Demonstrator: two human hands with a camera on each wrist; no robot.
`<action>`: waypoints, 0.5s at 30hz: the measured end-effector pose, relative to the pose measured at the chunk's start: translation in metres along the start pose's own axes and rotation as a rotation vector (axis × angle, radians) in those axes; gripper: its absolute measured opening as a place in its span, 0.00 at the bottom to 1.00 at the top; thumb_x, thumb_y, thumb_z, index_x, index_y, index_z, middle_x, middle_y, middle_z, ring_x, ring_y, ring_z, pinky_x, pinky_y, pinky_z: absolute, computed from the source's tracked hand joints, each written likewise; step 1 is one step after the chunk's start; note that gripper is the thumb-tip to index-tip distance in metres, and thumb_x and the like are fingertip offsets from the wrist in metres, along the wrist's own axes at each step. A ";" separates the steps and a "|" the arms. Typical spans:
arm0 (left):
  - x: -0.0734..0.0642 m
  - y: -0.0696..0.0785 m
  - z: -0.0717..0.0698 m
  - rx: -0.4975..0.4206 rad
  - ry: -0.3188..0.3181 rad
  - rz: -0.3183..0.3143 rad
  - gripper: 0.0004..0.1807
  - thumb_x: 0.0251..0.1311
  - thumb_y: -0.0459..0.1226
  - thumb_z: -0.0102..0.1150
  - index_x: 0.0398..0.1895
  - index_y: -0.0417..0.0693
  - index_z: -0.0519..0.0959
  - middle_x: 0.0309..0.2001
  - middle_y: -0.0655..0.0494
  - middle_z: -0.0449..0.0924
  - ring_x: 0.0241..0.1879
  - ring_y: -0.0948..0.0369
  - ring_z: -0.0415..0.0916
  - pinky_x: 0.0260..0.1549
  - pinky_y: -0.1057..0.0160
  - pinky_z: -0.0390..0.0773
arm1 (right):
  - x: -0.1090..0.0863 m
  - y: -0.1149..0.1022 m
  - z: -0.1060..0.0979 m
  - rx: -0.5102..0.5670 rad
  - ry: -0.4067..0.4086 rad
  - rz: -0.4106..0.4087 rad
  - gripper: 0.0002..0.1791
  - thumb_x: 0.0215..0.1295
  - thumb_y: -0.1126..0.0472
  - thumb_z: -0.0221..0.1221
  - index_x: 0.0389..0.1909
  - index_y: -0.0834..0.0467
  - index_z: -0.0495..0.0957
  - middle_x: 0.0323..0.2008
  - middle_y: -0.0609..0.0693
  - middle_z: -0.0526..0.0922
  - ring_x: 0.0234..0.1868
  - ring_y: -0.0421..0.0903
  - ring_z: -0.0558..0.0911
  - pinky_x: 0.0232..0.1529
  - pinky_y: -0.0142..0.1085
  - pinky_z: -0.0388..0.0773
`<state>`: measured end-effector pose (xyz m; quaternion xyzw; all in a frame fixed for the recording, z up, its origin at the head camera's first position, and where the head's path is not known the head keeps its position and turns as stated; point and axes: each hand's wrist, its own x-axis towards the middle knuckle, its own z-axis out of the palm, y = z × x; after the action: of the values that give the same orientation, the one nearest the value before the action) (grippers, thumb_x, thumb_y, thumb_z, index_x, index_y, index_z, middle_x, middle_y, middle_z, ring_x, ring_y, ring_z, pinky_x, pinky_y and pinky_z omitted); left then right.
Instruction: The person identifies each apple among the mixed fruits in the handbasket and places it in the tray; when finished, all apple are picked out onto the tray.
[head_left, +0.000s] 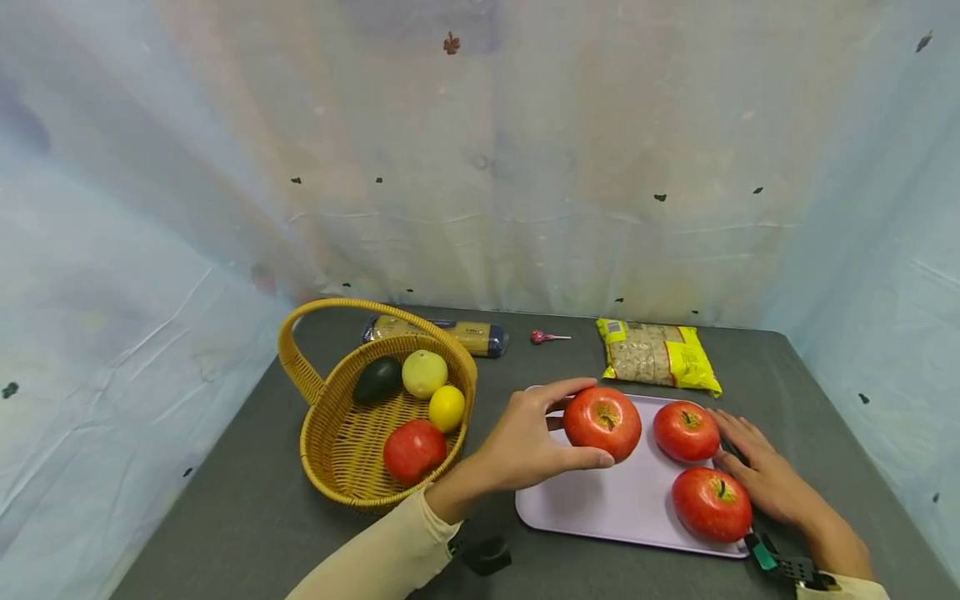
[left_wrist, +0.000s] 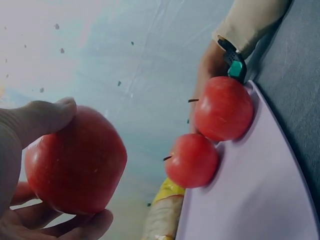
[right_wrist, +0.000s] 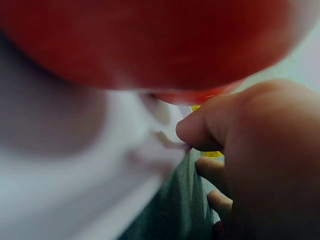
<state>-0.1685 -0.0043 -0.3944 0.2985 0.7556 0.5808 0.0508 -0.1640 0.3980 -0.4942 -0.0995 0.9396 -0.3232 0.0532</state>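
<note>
A red apple [head_left: 602, 423] is gripped in my left hand [head_left: 523, 442], thumb on the near side and fingers behind. It is raised over the left part of a pale lilac tray [head_left: 592, 510]. Two more red apples sit at the tray's right end, a far one [head_left: 686, 431] and a near one [head_left: 712, 504]. Beside them, my right hand [head_left: 776, 479] lies along the tray's right edge. In the right wrist view its thumb [right_wrist: 200, 125] is right at the rim, while the other fingers extend outside the tray. The near apple fills the top of that view.
Left of the tray stands a wicker basket [head_left: 318, 454] with a tall handle, holding an avocado [head_left: 378, 381], a pale green fruit [head_left: 424, 373], a yellow fruit [head_left: 447, 408] and a red fruit [head_left: 414, 452]. Behind lie a wrapped packet [head_left: 476, 337], a lollipop [head_left: 537, 337] and a yellow bag [head_left: 652, 354].
</note>
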 end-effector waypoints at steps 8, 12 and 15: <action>0.021 -0.018 0.023 -0.046 0.080 -0.069 0.45 0.53 0.41 0.88 0.75 0.46 0.77 0.63 0.56 0.86 0.52 0.71 0.86 0.54 0.69 0.86 | -0.001 0.000 0.001 0.015 -0.002 -0.003 0.39 0.84 0.55 0.56 0.88 0.61 0.54 0.81 0.79 0.54 0.80 0.86 0.45 0.63 0.91 0.48; 0.029 -0.026 0.031 -0.023 0.082 -0.108 0.46 0.53 0.43 0.88 0.75 0.47 0.77 0.64 0.56 0.86 0.51 0.71 0.85 0.52 0.70 0.86 | -0.001 0.000 0.000 0.001 0.002 -0.004 0.39 0.84 0.56 0.56 0.87 0.61 0.54 0.81 0.79 0.55 0.80 0.86 0.46 0.62 0.91 0.49; 0.035 -0.034 0.037 -0.003 0.086 -0.154 0.47 0.52 0.46 0.88 0.76 0.48 0.77 0.65 0.56 0.84 0.53 0.69 0.84 0.51 0.70 0.85 | -0.001 0.000 0.000 -0.010 0.005 0.000 0.39 0.83 0.55 0.56 0.87 0.61 0.54 0.81 0.79 0.55 0.80 0.86 0.46 0.62 0.91 0.50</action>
<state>-0.1950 0.0401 -0.4271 0.2141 0.7769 0.5887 0.0634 -0.1627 0.3980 -0.4940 -0.0988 0.9413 -0.3189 0.0506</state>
